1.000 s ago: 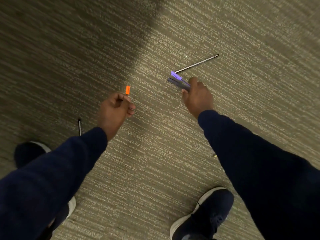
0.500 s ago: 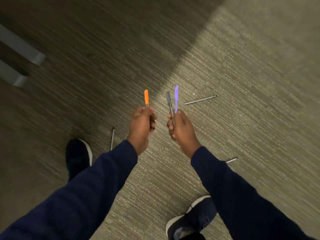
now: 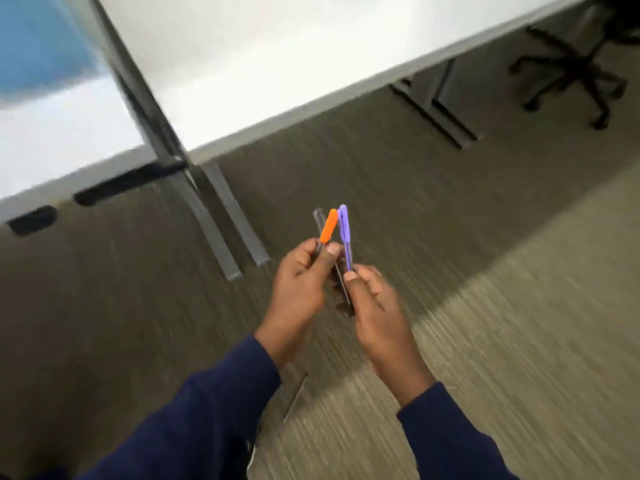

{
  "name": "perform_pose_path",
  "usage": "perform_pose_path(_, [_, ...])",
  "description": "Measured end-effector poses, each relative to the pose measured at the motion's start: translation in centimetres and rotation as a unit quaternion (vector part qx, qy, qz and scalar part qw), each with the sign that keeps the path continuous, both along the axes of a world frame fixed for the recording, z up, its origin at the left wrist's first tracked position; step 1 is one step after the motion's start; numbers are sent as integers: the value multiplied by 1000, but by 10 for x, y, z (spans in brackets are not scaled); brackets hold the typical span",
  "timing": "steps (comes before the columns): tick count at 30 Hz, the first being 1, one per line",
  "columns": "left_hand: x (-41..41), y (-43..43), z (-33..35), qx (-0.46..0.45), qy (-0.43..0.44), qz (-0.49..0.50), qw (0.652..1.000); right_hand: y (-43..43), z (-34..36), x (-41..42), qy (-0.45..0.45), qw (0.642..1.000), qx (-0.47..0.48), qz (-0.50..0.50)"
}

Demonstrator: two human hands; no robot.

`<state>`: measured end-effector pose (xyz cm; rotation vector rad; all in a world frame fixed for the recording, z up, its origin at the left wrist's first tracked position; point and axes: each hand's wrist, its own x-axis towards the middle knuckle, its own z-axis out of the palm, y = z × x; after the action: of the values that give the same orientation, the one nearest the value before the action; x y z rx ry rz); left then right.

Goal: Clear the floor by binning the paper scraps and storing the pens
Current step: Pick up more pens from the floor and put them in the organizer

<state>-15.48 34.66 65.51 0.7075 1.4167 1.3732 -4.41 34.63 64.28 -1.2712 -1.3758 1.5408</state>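
My left hand (image 3: pixel 299 284) grips a pen with an orange cap (image 3: pixel 328 230), held upright. My right hand (image 3: pixel 375 308) grips a pen with a purple cap (image 3: pixel 344 233) and a grey pen (image 3: pixel 318 216) whose tip shows behind the orange cap. The two hands are side by side at chest height, and the caps nearly touch. One more grey pen (image 3: pixel 296 398) lies on the carpet below my wrists, between my sleeves. No paper scraps are in view.
A white table (image 3: pixel 242 64) spans the top, with grey metal legs (image 3: pixel 221 216) reaching the carpet just beyond my hands. A second leg base (image 3: pixel 436 109) and a black office chair base (image 3: pixel 575 74) stand at the upper right.
My view has swung up from the floor to the table. Both hands rose and came together, so the orange and purple caps now almost meet. The floor pens at the right left the view.
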Motion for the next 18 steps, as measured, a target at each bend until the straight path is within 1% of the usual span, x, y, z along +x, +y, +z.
perform_pose_path(2, [-34,2,52,36,-10,43,998,12,45,-30,0,999,50,15])
perform_pose_path(6, [-116,-1,147,93,-25,110,989,33,125,-105,36,990,112,73])
perform_pose_path(9, [-183,3,200,124,-24,148,981,51,172,-168,73,984,122,106])
perform_pose_path(11, [-227,9,226,139,-27,177,974,61,199,-213,94,982,105,125])
perform_pose_path(13, [-271,17,245,145,-48,209,966,71,221,-259,99,982,89,131])
perform_pose_path(16, [-338,31,267,149,-69,238,957,89,248,-331,78,983,92,137])
perform_pose_path(18, [-376,43,280,163,-64,252,952,103,262,-373,50,982,127,133])
